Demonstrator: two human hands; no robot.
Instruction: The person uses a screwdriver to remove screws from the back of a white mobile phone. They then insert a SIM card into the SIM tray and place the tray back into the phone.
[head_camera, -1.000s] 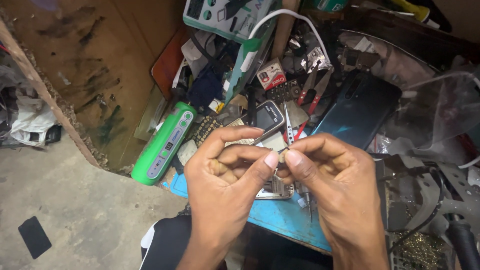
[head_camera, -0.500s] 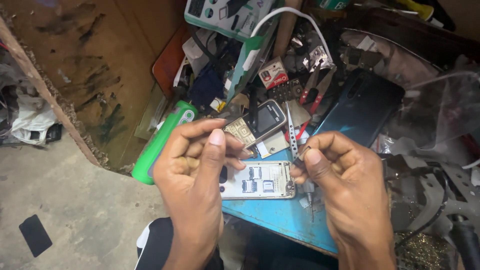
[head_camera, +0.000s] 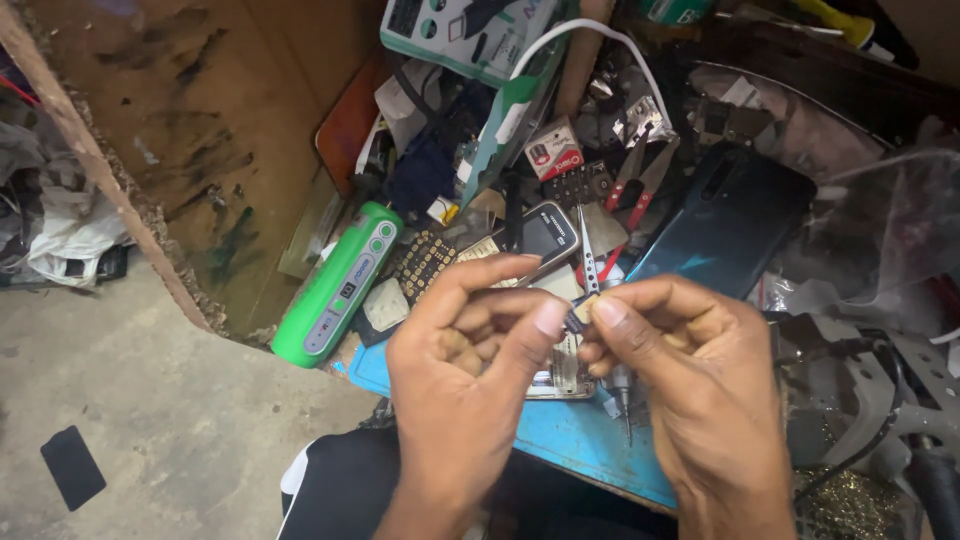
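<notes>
- The left hand (head_camera: 465, 375) and the right hand (head_camera: 690, 375) met over the near edge of the blue mat (head_camera: 570, 440) on the bench, each pinching one end of a small part (head_camera: 578, 312) between thumb and forefinger — it sat right at the fingertips, raised above the clutter, likely so it could be worked close to the eyes.
- A thin screwdriver (head_camera: 622, 395) hung point-down under the right hand, apparently tucked in its lower fingers, kept ready while the pinch was made.
- A bare phone board (head_camera: 565, 365) lay on the mat just beneath the hands, mostly hidden by them.
- Tweezers (head_camera: 585, 255) and a small dark phone (head_camera: 545, 235) lay just beyond; a green power bank (head_camera: 340, 285) rested to the left, a dark phone back cover (head_camera: 730, 225) to the right.
- The small part was too tiny and too covered by fingertips to identify; the far pile was a jumble, hard to sort out.
</notes>
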